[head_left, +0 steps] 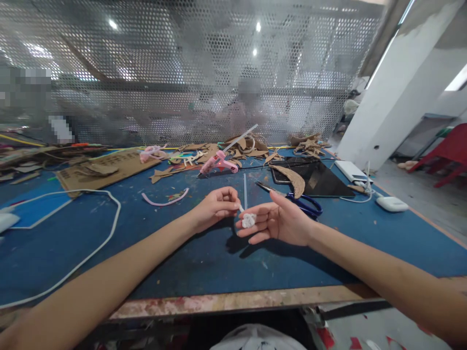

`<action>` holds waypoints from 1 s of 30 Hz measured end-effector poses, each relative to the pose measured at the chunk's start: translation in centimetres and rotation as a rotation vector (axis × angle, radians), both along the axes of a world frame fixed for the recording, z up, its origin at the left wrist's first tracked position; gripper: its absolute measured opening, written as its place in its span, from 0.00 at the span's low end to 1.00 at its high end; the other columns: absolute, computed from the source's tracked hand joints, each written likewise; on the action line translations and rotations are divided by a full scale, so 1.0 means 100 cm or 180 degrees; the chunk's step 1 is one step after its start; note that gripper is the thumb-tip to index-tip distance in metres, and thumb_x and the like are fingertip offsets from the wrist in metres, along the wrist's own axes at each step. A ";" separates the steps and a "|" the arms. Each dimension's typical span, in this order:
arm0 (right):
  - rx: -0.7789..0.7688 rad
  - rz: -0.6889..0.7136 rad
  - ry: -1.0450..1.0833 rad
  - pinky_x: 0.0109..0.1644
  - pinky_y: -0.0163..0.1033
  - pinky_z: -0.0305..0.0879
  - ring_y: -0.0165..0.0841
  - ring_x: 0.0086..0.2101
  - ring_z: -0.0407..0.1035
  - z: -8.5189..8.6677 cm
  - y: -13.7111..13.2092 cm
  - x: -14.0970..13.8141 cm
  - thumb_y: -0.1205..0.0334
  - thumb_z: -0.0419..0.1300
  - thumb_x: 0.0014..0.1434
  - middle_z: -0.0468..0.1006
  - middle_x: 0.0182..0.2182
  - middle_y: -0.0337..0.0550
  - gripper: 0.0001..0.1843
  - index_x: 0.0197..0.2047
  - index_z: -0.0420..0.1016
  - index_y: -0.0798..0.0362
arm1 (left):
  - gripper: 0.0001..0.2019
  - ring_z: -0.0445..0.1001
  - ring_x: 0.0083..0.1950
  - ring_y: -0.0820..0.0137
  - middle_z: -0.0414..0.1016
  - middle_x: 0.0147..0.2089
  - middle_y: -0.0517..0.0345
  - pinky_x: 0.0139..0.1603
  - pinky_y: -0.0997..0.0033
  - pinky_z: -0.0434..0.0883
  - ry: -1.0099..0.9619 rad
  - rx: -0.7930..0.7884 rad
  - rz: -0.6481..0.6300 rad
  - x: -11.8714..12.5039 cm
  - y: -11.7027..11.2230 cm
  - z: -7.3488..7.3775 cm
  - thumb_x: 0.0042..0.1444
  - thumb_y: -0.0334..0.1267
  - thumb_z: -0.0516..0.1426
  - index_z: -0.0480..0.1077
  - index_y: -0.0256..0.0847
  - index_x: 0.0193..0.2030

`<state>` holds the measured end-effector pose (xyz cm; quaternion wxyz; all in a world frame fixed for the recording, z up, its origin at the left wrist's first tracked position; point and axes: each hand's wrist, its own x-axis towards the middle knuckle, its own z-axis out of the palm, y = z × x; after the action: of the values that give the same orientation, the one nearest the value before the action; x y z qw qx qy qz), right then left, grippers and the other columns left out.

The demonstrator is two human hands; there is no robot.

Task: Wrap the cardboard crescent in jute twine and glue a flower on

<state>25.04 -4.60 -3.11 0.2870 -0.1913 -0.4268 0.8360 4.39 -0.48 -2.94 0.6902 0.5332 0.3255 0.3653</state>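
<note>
Both my hands meet over the blue table (pixel 182 253). My right hand (pixel 278 222) lies palm up with its fingers loosely spread, and a small white fuzzy coil (pixel 248 220) rests on its fingertips. My left hand (pixel 216 207) is closed in a pinch on the coil's free white end (pixel 241 208). A clear glue stick (pixel 245 191) lies on the table just behind the hands. Blue-handled scissors (pixel 304 204) lie right behind my right hand.
A pink glue gun (pixel 219 163) lies further back among cardboard scraps (pixel 204 154). A pink pipe cleaner (pixel 166 199), a white cable (pixel 91 233), a black tablet (pixel 317 177) with a cardboard crescent (pixel 294 179), and white chargers (pixel 390 203) lie around. A perforated metal screen (pixel 182 73) backs the table.
</note>
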 end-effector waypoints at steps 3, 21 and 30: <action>-0.0045 -0.0041 -0.0040 0.50 0.46 0.68 0.41 0.43 0.76 0.001 0.000 0.001 0.38 0.46 0.62 0.81 0.42 0.54 0.34 0.42 0.79 0.59 | 0.16 0.70 0.25 0.77 0.73 0.26 0.62 0.29 0.78 0.68 0.0034 0.0045 0.0002 -0.002 0.005 -0.002 0.39 0.31 0.69 0.65 0.37 0.29; -0.0075 -0.0244 -0.0106 0.55 0.47 0.66 0.41 0.45 0.76 0.005 0.001 0.000 0.40 0.42 0.65 0.81 0.42 0.55 0.35 0.42 0.79 0.61 | 0.17 0.71 0.27 0.78 0.73 0.26 0.64 0.33 0.77 0.70 0.0021 0.0107 0.0284 -0.006 0.014 -0.003 0.41 0.32 0.69 0.63 0.38 0.29; 0.2206 -0.0923 -0.1015 0.61 0.49 0.58 0.41 0.57 0.64 -0.009 0.004 -0.002 0.41 0.54 0.61 0.72 0.56 0.46 0.26 0.53 0.74 0.50 | 0.23 0.77 0.41 0.66 0.78 0.41 0.53 0.46 0.64 0.73 0.0063 0.0219 0.0568 0.018 -0.023 -0.004 0.48 0.45 0.65 0.66 0.40 0.48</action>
<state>24.80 -4.21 -4.02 0.3796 -0.2685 -0.6910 0.5534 6.17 -2.79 -3.33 0.6329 0.5291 0.3658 0.4309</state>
